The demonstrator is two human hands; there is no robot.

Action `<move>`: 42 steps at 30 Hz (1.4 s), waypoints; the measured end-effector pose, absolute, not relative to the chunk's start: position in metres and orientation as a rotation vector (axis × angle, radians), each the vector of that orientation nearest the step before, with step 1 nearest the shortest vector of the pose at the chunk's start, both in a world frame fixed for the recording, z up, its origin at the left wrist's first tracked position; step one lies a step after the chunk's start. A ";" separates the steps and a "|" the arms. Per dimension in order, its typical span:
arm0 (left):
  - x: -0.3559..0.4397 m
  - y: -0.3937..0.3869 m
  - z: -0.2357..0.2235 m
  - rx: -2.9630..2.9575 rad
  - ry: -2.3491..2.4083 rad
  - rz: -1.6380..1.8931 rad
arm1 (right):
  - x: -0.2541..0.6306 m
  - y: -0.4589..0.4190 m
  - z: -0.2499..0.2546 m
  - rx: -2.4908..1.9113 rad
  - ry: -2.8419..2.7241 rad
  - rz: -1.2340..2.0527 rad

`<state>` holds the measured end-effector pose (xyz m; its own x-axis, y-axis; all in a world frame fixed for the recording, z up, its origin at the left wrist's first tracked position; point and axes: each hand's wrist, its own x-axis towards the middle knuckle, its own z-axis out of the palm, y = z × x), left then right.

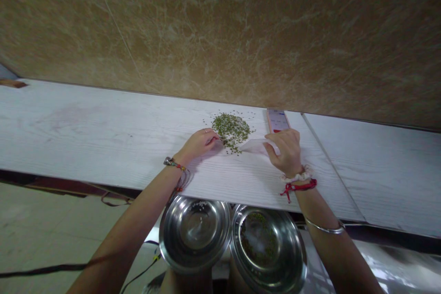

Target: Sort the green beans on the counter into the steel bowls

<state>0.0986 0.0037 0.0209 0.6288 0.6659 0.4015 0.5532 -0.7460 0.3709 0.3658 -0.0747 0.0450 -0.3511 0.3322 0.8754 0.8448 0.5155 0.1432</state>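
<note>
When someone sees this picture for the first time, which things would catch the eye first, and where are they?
Probably the pile of small green grains on the white surface, between the left hand and the right hand, which holds a thin white sheet. Next, perhaps, two shiny metal bowls below the near edge: the left bowl and the right bowl, with green bits inside.

Beneath the fingers (211, 138): tabletop (103, 128), wood-grained, matt. Between and beyond them: beans (231, 126), granular, matt. In right fingers (275, 137): sheet (254, 145), smooth, paper or plastic, I cannot tell. Just past these: phone (278, 121), glossy-screened. Short of the fingers: two bowls (292, 243), polished metal.
</note>
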 end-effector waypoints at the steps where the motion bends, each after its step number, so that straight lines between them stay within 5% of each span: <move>1: 0.099 0.004 0.021 2.635 1.007 0.777 | 0.366 -0.075 0.045 -0.980 -1.919 -0.772; 42: 0.097 0.004 0.023 2.597 1.054 0.730 | 0.367 -0.080 0.048 -1.043 -1.965 -0.718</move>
